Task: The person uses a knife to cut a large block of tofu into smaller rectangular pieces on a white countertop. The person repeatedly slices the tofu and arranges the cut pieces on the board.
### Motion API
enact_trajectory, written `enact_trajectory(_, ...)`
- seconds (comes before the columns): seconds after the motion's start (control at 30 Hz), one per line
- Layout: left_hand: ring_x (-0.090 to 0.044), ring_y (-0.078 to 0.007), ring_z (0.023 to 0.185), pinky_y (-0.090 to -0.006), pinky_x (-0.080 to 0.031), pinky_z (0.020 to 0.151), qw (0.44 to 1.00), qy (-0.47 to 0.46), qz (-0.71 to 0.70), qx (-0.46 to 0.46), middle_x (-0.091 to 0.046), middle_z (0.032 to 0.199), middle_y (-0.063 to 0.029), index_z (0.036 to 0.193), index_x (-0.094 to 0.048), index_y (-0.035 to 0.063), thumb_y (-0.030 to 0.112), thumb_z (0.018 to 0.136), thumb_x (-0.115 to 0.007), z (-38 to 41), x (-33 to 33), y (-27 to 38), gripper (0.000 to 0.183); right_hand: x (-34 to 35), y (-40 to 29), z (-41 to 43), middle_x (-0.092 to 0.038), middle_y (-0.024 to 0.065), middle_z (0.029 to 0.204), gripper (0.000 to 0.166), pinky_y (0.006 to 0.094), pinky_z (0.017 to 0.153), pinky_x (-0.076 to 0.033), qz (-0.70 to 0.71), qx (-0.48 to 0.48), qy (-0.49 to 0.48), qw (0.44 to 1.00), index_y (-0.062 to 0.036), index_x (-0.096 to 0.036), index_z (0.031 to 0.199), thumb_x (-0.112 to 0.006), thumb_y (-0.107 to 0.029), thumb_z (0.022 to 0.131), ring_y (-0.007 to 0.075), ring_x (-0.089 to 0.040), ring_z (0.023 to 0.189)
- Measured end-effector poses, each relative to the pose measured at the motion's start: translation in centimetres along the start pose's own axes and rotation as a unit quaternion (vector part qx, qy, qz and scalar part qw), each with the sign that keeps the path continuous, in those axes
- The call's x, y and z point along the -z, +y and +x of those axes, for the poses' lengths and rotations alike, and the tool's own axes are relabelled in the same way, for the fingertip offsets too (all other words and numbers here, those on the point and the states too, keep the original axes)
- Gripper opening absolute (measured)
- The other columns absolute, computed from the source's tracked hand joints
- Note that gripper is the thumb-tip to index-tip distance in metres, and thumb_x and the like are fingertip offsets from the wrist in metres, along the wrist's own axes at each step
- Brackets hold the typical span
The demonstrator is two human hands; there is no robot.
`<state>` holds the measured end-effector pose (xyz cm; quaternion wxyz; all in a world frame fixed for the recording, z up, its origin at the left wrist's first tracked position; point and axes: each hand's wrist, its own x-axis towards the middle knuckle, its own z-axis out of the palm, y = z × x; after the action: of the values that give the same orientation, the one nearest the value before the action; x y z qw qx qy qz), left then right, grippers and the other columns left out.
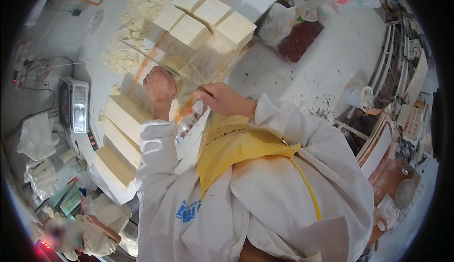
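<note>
My right hand [221, 98] grips the handle end of a long knife [149, 56], whose thin blade points up and left across a worn wooden cutting board [230, 58]. Close beside the blade, my left hand [160, 84] is curled with knuckles up, low over the board. Its fingertips are hidden, so whether it holds anything is unclear. Thin pale strips [175, 63] lie on the board just past the blade. Several cream-coloured blocks [189, 30], perhaps tofu, stand at the board's far end. Long slabs [122, 130] of similar colour lie left of my left forearm.
Loose pale sheets and shreds [140, 17] are heaped on the white table beyond the board. A digital scale [75, 102] stands at left. At lower left is another person [103, 223]. Bags [278, 24] and a dark red box [301, 42] sit on the spattered floor at right.
</note>
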<state>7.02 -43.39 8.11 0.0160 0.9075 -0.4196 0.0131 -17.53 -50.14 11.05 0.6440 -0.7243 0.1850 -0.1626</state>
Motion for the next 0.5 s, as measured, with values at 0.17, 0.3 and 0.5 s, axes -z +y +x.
enact_trajectory(0.17,-0.069,-0.037,0.105,-0.0499,-0.048,0.099,1.0,0.026,-0.006,-0.01,-0.074,0.104,-0.0179,0.101,-0.067,0.0055,0.024,0.096,-0.058,-0.3,-0.5,-0.9,0.021,1.2,-2.3,-3.6,-0.064,0.0276,0.081,0.035,0.0469,0.07,-0.05,-0.027,-0.077,-0.033,0.996,0.0048,-0.064,0.098,-0.056,-0.028,0.109,0.0449,-0.061,0.074)
enact_trajectory(0.3,-0.068,-0.0378,0.103,-0.0502,-0.048,0.099,0.999,0.025,-0.018,-0.014,-0.074,0.103,-0.0185,0.101,-0.067,0.0054,0.024,0.098,-0.056,-0.7,0.1,-0.7,0.022,1.0,-1.2,-4.6,-0.063,0.0277,0.08,0.037,0.0469,0.07,-0.05,-0.055,-0.055,-0.03,0.997,0.0055,-0.064,0.097,-0.055,-0.028,0.109,0.0443,-0.062,0.074)
enact_trajectory(0.5,-0.07,-0.0387,0.102,-0.0512,-0.048,0.099,0.998,0.048,-0.031,0.003,-0.075,0.102,-0.0194,0.101,-0.068,0.0045,0.026,0.104,-0.049,-0.4,0.0,0.1,0.029,-0.8,2.6,1.0,-0.066,0.0264,0.081,0.036,0.0458,0.071,-0.052,-0.026,-0.084,-0.03,0.996,0.0058,-0.065,0.099,-0.056,-0.028,0.109,0.0423,-0.066,0.075)
